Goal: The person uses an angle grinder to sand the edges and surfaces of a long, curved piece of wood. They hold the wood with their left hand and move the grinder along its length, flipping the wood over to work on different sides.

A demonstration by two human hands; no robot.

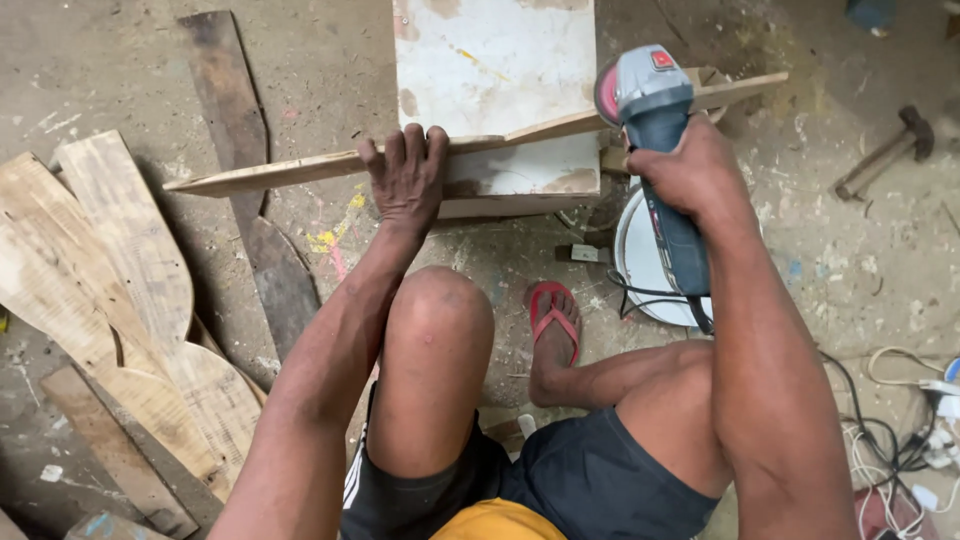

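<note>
A long thin wooden strip (290, 171) lies on edge across a low white-topped stand (495, 70). My left hand (405, 180) grips the strip from above near its middle, fingers curled over the top edge. My right hand (685, 170) holds a grey and blue angle grinder (655, 110), whose red-rimmed disc touches the strip's right part. The grinder's black cord runs down past my right knee. I sit with my knees up, one foot in a red sandal (555, 318).
Curved cut wooden boards (110, 290) are piled on the dirty floor at left, with a dark plank (235, 110) behind them. A hammer (885, 150) lies at the right. A white round lid (640, 255) sits under the grinder. Tangled cables and plugs (920, 420) lie at lower right.
</note>
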